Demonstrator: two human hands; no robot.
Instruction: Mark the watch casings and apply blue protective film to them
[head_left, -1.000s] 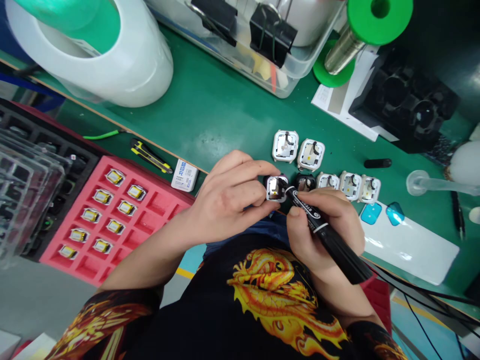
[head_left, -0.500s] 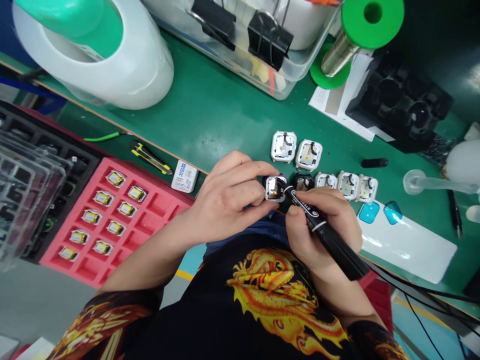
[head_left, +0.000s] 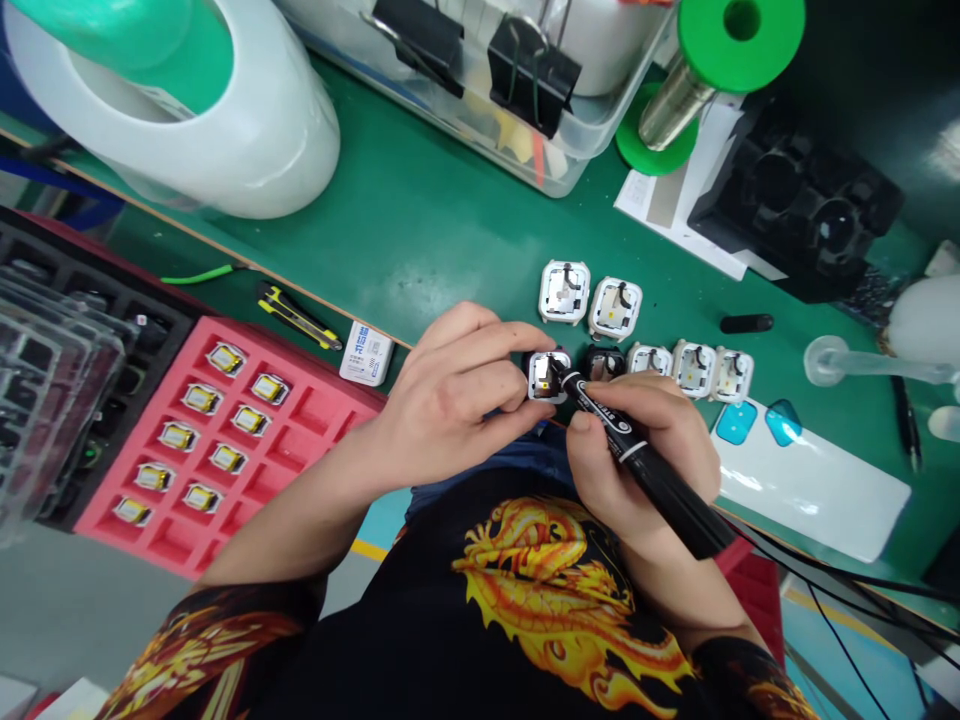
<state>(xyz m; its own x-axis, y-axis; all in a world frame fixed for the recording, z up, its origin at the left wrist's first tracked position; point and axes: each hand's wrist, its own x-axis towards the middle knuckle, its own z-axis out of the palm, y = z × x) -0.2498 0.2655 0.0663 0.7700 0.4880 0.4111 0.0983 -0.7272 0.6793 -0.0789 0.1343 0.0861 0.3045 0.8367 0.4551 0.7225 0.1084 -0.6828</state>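
Between the thumb and fingers of my left hand [head_left: 465,390] is a small square watch case [head_left: 543,378], its inside facing up. My right hand [head_left: 649,430] grips a black marker pen [head_left: 660,485], whose tip is at the right side of that case; whether it touches cannot be made out. Just right of it lies a dark watch case [head_left: 604,362], partly hidden by my right hand. Further right is a row of white watch cases [head_left: 694,370]. Two more, a white case [head_left: 565,292] and a cream case [head_left: 615,308], lie behind them.
A pink foam tray [head_left: 259,485] with several yellow battery-like parts is at the left, near a yellow utility knife [head_left: 300,318]. A clear plastic bin [head_left: 480,125] and a green spool [head_left: 660,140] stand at the back. A black pen cap [head_left: 746,324] lies right of the cases.
The marker tip has shifted slightly left over the case's right side. Both hands keep their grip, and the whole view has drifted slightly.
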